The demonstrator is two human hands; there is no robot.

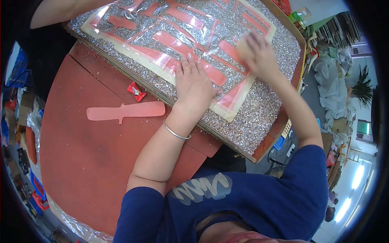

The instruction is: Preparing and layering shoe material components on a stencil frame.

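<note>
A clear plastic sheet with pink cut-out shapes and a cream border lies on a bed of small glittering silver bits in a wooden-edged tray. My left hand rests flat on the near part of the sheet, fingers stretched out, holding nothing. Toward the right side of the sheet, my right hand is closed around a rounded beige pad pressed to the surface; motion blurs its fingers, and its exact kind is unclear.
A reddish-brown table extends left of the tray. On it lie a pink strip-shaped piece and a small red wrapped packet. Another person's arm reaches over the tray's far left. Clear plastic bags are heaped at right.
</note>
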